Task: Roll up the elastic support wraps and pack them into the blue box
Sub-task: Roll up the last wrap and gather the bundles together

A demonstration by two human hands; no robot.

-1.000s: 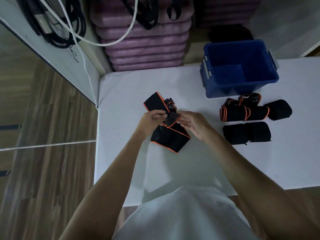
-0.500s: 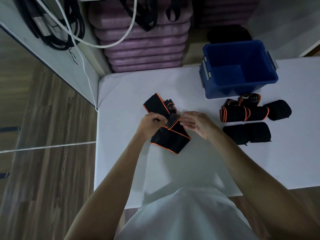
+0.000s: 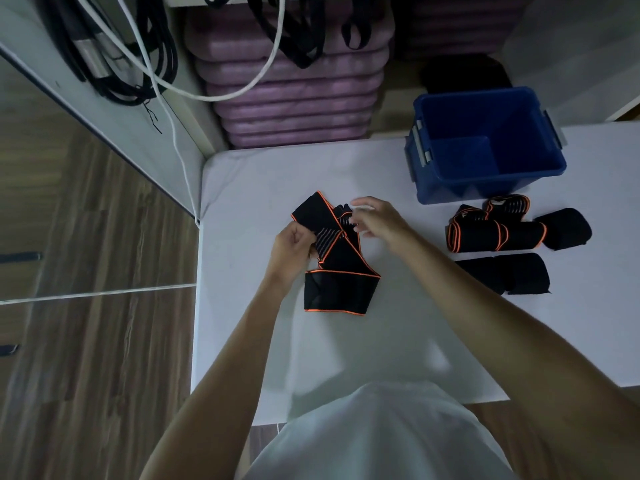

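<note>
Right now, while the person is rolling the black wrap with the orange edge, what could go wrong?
1. Only the left hand grips the wrap; the right hand is open above it, so the started roll may loosen.
2. The loose folds lying on the white table cross each other and may roll up twisted.
3. The rolled wraps beside the blue box may unroll before packing.

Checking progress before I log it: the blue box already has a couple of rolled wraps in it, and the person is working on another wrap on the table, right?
Not quite. In the head view the blue box holds nothing; the rolled wraps lie on the table in front of it. The rest stands: the left hand grips the wrap on the table, with the right hand over it.
</note>
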